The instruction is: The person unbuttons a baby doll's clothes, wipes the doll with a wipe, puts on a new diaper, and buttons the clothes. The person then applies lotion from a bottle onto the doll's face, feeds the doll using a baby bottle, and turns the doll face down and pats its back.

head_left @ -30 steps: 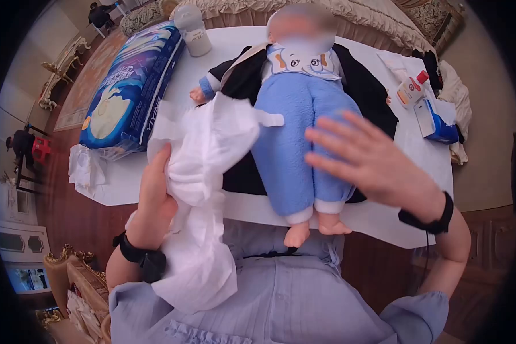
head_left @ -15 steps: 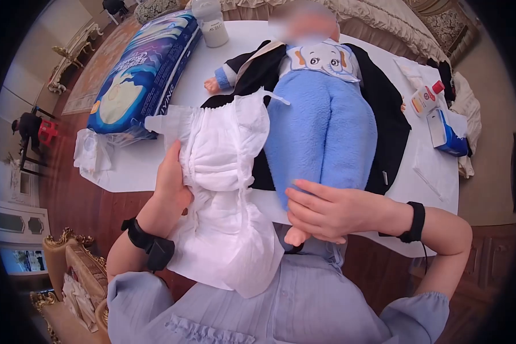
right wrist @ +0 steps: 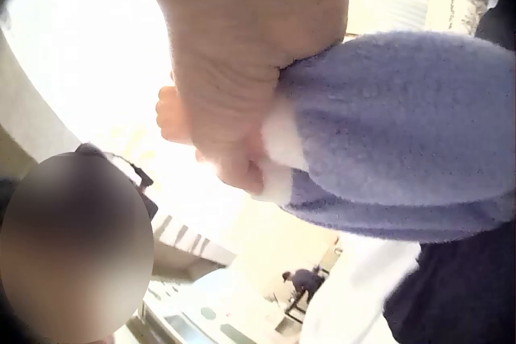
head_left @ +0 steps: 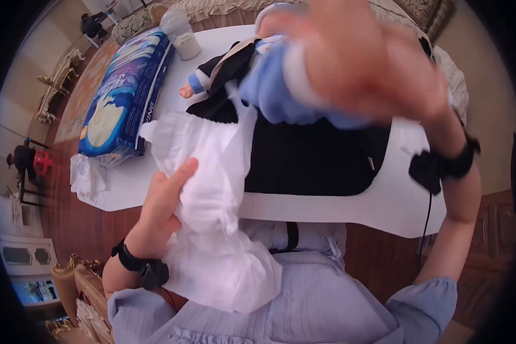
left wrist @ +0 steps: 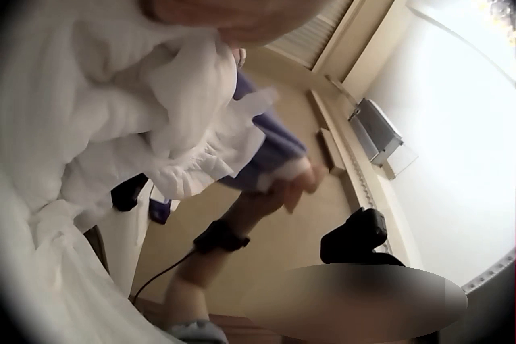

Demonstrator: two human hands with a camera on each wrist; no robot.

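Note:
In the head view my left hand (head_left: 163,200) grips a white diaper (head_left: 223,275) by its side, thumb on top. The diaper hangs unfolded between the table edge and my lap. My right hand (head_left: 378,74), blurred there, holds a baby doll's legs up off the table. In the right wrist view the fingers wrap round the ankles, at the white cuffs of the blue fleece trousers (right wrist: 403,118), and small toes (right wrist: 171,114) stick out beyond. A black garment (head_left: 315,160) lies spread under the doll. My right arm hides most of the doll's upper body.
On the white table (head_left: 309,212), a blue diaper pack (head_left: 117,97) lies at the left, with a milk bottle (head_left: 183,40) behind it. A crumpled white wrapper (head_left: 88,175) sits at the left corner. A cream cloth (head_left: 450,74) hangs at the far right edge.
My right hand went down to the doll's ankles, took hold and raised both legs up and back, uncovering the black garment. My left hand keeps hold of the diaper, which has shifted slightly.

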